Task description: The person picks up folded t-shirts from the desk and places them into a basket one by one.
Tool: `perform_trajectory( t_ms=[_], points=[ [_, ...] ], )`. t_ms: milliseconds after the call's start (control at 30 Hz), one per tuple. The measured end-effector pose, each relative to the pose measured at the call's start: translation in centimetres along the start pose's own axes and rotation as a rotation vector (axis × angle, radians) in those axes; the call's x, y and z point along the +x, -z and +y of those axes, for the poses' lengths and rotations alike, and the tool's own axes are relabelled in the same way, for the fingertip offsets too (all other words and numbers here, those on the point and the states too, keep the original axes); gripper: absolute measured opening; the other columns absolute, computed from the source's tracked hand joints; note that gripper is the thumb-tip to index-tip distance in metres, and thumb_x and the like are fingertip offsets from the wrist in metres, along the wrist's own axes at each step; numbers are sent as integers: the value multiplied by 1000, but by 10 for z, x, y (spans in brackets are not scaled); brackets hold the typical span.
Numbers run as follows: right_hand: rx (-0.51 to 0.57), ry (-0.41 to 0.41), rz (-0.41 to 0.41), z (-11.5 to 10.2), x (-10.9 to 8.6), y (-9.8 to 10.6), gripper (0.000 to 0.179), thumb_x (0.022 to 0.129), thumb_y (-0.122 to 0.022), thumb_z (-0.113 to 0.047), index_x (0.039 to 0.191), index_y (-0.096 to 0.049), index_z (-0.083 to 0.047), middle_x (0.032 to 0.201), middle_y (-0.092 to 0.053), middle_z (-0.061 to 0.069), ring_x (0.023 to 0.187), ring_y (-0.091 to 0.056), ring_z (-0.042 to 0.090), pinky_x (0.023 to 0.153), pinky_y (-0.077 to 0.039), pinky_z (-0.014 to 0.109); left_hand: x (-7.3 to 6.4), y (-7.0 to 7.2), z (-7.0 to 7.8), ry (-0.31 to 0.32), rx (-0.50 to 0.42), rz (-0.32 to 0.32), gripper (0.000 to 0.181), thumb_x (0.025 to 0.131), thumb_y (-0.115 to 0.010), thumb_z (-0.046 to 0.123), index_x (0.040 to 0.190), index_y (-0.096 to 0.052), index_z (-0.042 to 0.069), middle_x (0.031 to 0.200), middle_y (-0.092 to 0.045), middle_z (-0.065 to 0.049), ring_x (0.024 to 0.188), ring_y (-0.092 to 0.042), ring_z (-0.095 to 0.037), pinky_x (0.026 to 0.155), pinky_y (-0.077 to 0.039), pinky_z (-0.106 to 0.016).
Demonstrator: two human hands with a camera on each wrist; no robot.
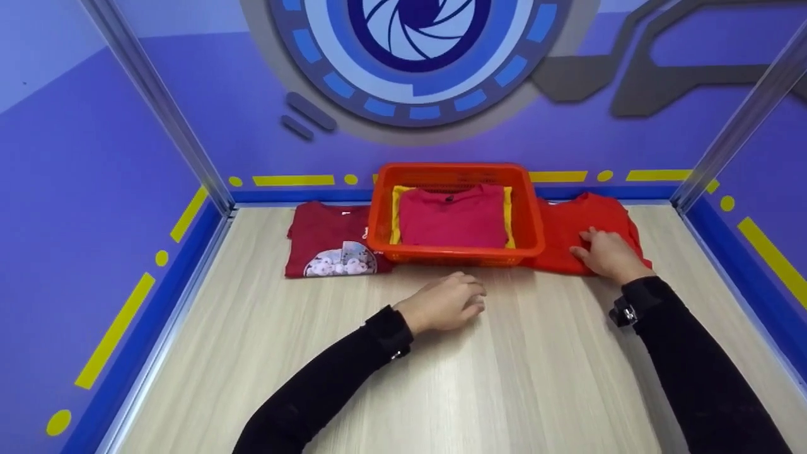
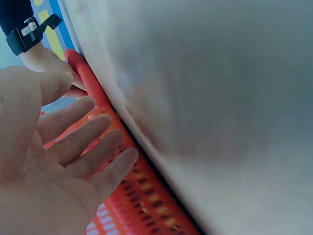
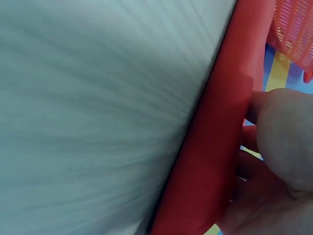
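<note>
My black fabric sleeves [image 1: 690, 359] lay nearest. Right of the rectangular orange plastic basket [image 1: 441, 253], my right hand [image 1: 608, 255] rested, fingers loosely bent, on the folded bright-red cloth shirt [image 1: 567, 221], nearer it than my left hand [image 1: 442, 304], slack and empty in front of the basket.

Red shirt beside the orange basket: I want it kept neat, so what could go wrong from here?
Only the right hand is at the red shirt, so a one-handed lift might loosen its folds. The orange basket overlaps the shirt's left side in the head view; if fabric is caught there, pulling might drag the basket.
</note>
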State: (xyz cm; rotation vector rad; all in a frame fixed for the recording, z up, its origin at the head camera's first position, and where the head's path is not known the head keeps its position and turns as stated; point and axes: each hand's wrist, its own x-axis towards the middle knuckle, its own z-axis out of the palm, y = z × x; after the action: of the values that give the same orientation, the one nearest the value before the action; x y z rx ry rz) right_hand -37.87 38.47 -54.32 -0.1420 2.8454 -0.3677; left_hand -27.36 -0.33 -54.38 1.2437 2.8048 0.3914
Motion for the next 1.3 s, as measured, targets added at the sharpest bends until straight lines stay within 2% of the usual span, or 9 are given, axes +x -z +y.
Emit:
perform_trajectory(
  t_ms=[233, 367, 467, 667, 800, 933, 1100, 1200, 1300],
  points=[
    [9, 43, 37, 9, -21, -2, 74, 110, -66, -38, 162, -42, 9, 167, -31, 45, 157, -30, 65, 126, -31, 73, 26, -7, 24, -91, 74, -4, 28, 112, -62, 30, 129, -78, 15, 144, -74, -3, 137, -68, -19, 121, -49, -29],
    [-23, 75, 60, 9, -38, -2, 71, 108, -71, -36, 157, -49, 10, 161, -39, 46, 151, -39, 67, 123, -36, 74, 44, -10, 36, -115, 114, -1, 35, 112, -63, 32, 140, -73, 13, 154, -68, -6, 147, -62, -20, 127, -43, -28],
    [-34, 86, 64, 8, -50, -2, 68, 105, -75, -35, 152, -55, 10, 156, -46, 46, 147, -46, 66, 119, -41, 73, 58, -11, 43, -87, 104, -44, 48, 113, -61, 38, 154, -63, 13, 166, -58, -7, 157, -53, -20, 132, -36, -28],
    [-21, 85, 37, 1, -73, -7, 65, 101, -81, -37, 145, -63, 7, 150, -55, 43, 145, -50, 64, 117, -44, 72, 80, -14, 51, 22, -36, -172, 70, 113, -54, 57, 171, -43, 20, 179, -40, 0, 166, -39, -14, 134, -31, -26],
    [-41, 107, 46, -5, -86, -10, 63, 98, -84, -37, 141, -68, 6, 144, -63, 41, 137, -59, 62, 112, -50, 71, 87, -18, 53, 22, -39, -239, 71, 113, -49, 62, 171, -43, 21, 180, -38, 3, 168, -34, -11, 135, -29, -25],
    [-57, 123, 59, -10, -96, -9, 61, 94, -88, -37, 133, -74, 7, 131, -73, 37, 120, -69, 56, 103, -57, 67, 89, -17, 56, -9, 25, -283, 70, 113, -49, 63, 169, -46, 22, 179, -40, 3, 167, -36, -13, 135, -30, -27],
    [-58, 126, 75, -11, -98, -2, 51, 93, -89, -37, 122, -81, 5, 113, -81, 29, 99, -73, 45, 89, -62, 61, 92, -10, 62, -13, 79, -283, 66, 112, -54, 60, 167, -51, 23, 176, -46, 3, 164, -43, -11, 133, -35, -27],
    [-54, 126, 128, -7, -94, 1, 41, 97, -84, -25, 123, -80, 6, 115, -80, 31, 101, -72, 47, 91, -59, 65, 99, -9, 64, 7, 88, -244, 64, 113, -54, 56, 167, -51, 21, 176, -46, -1, 163, -43, -11, 132, -36, -25],
    [-47, 136, 137, -2, -87, -2, 39, 100, -79, -15, 129, -75, 10, 123, -74, 35, 104, -69, 49, 96, -58, 66, 104, -10, 63, 48, 75, -230, 66, 114, -53, 56, 168, -49, 18, 176, -45, -4, 164, -43, -12, 131, -36, -24]
  ],
)
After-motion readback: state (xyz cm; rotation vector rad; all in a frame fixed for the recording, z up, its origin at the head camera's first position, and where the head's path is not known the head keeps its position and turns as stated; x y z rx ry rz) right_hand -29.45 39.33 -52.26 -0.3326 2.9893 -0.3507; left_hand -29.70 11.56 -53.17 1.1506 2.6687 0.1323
